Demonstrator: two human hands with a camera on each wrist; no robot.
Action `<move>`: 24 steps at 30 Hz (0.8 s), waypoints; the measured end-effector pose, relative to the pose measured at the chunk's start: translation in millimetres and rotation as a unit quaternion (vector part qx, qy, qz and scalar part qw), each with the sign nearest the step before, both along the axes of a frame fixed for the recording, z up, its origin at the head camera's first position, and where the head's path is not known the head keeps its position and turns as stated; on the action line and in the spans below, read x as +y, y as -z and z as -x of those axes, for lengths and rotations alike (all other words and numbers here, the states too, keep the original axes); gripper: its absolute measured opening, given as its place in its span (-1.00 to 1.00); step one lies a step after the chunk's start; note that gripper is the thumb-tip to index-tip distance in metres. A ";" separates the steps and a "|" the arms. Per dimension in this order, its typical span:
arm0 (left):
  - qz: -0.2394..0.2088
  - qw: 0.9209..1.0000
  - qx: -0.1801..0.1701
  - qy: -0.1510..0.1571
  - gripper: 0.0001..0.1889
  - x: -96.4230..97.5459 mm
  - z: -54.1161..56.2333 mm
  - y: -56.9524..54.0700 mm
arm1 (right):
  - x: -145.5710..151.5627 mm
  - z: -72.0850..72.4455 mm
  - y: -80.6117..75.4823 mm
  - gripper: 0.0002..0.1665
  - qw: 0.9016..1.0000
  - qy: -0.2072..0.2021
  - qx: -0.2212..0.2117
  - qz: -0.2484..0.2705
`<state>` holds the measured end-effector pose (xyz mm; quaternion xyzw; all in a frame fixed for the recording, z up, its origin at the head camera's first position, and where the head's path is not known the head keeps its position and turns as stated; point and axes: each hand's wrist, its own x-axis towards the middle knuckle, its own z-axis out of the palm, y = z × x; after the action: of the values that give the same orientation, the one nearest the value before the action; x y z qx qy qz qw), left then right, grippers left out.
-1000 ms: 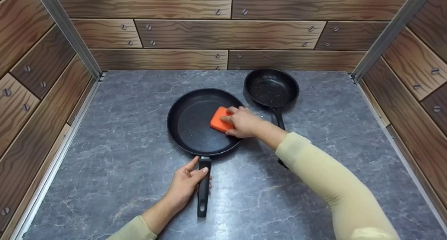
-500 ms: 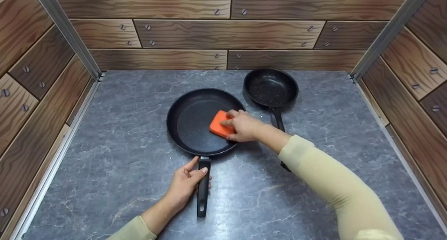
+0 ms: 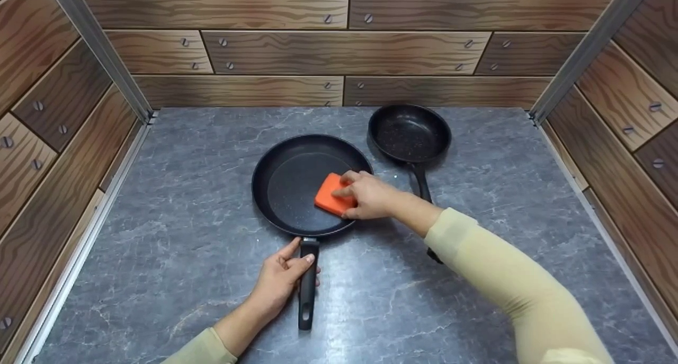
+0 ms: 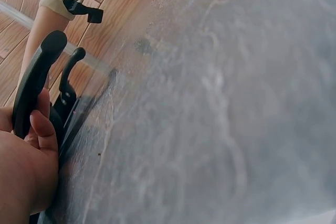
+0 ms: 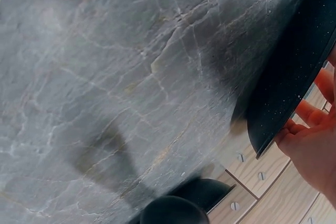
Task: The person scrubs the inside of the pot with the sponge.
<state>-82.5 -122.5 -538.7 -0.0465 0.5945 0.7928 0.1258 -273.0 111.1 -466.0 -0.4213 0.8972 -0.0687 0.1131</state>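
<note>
A large black frying pan (image 3: 288,178) sits on the grey marbled surface in the head view. My left hand (image 3: 278,279) grips its black handle (image 3: 307,300) near the pan end, thumb on top. The left wrist view shows those fingers (image 4: 44,129) around the handle. Over the right part of the pan, my right hand (image 3: 371,195) holds an orange sponge (image 3: 329,194) against the inside of the pan. In the right wrist view the pan wall (image 5: 283,82) hides the sponge, and the right hand (image 5: 312,140) reaches over the rim.
A smaller black frying pan (image 3: 410,133) stands at the back right, its handle (image 3: 422,184) pointing forward and partly under my right forearm. Wood-patterned walls (image 3: 344,51) close off the back and both sides of the grey surface (image 3: 175,194).
My right hand has slid the orange sponge a little toward the front of the pan. The left hand stays on the handle, and both pans keep their places.
</note>
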 end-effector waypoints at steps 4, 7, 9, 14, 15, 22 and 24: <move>-0.004 1.000 0.001 0.000 -0.11 0.0 0.0 0.4 | -0.4 -0.8 0.2 -0.29 1.000 -0.005 -0.002 0.008; -0.007 1.000 0.001 0.000 -0.11 0.0 -0.1 0.2 | -0.9 -1.4 0.6 -0.31 1.000 -0.010 -0.002 0.015; -0.007 1.000 0.001 0.000 -0.11 -0.1 -0.3 -0.3 | -1.3 -1.5 0.8 -0.32 1.000 -0.012 -0.003 0.016; -0.004 1.000 0.000 0.000 -0.11 -0.3 -0.6 -0.9 | -3.7 -1.7 1.0 -0.33 1.000 -0.016 -0.013 0.023; -0.003 1.000 0.001 0.000 -0.11 -0.3 -0.6 -1.0 | -4.5 -2.0 0.9 -0.33 0.999 -0.019 -0.014 0.025; -0.006 1.000 0.003 0.001 -0.12 -0.4 -0.6 -0.1 | -15.9 -6.2 1.7 -0.35 0.998 -0.054 -0.011 0.037; -0.009 1.000 0.005 0.000 -0.13 -0.4 -0.6 0.2 | -20.0 -8.0 1.7 -0.36 0.997 -0.061 -0.012 0.037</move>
<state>-81.9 -122.9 -538.9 -0.0415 0.5882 0.7981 0.1237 -265.0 91.1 -467.7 -0.4784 0.8652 -0.1000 0.1125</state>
